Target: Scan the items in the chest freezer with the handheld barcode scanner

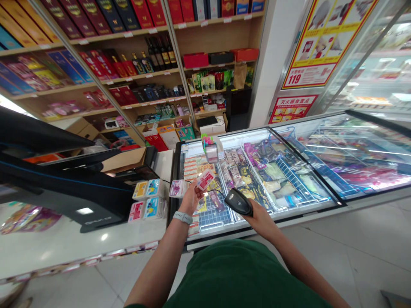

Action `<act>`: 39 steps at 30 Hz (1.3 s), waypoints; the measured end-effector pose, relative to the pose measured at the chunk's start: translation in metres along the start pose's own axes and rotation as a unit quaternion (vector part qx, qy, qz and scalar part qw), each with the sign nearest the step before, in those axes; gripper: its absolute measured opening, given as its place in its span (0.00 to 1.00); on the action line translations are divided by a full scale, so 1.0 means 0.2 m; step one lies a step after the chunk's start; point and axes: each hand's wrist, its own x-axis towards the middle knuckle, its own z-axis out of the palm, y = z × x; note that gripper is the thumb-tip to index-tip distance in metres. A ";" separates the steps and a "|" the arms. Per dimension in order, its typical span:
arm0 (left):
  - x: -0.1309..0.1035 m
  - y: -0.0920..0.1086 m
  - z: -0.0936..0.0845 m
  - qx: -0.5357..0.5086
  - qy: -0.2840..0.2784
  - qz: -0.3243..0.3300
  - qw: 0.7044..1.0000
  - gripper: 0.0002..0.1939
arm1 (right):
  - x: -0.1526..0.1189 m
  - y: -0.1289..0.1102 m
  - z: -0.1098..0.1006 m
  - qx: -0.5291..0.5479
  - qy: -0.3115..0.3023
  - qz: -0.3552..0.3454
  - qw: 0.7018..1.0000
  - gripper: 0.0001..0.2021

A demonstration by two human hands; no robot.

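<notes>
My left hand (192,197), with a pale watch band at the wrist, holds a small red and white package (206,179) above the glass-topped freezer (272,216). In my right hand (257,217) is a black handheld scanner (238,202), its head pointing left towards the package. A dark cable runs from the scanner to the left, passing behind my left hand. Beside my left hand, at the freezer's left edge, sits a purple and white package (177,188). More small packs in stacks, yellow, blue (154,208) and red (136,211), rest on the white counter (109,244).
A black monitor or terminal (96,201) stands on the counter at the left, near an open cardboard box (125,160). Shelves (144,72) with boxes and bottles line the back. Frozen goods lie in baskets (290,173) under the freezer glass.
</notes>
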 end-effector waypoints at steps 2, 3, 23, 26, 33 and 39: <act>0.00 0.00 0.00 0.000 0.001 0.001 1.000 0.19 | 0.00 0.00 0.00 0.001 0.003 0.000 1.000 0.14; 0.00 0.00 0.00 0.000 0.002 0.001 1.000 0.19 | 0.00 0.01 0.00 0.003 0.004 0.000 1.000 0.14; 0.00 0.01 -0.02 -0.002 -0.007 0.007 1.000 0.20 | 0.01 0.02 0.01 -0.001 -0.003 -0.021 1.000 0.14; 0.00 0.01 -0.02 -0.005 -0.008 0.008 1.000 0.20 | 0.01 0.02 0.01 0.008 0.008 -0.011 1.000 0.15; 0.00 0.01 -0.01 -0.005 -0.007 0.008 1.000 0.19 | 0.02 0.04 0.01 0.019 0.007 -0.015 1.000 0.17; 0.00 0.01 -0.02 -0.005 -0.007 0.010 1.000 0.19 | 0.02 0.04 0.01 0.016 0.005 -0.002 1.000 0.17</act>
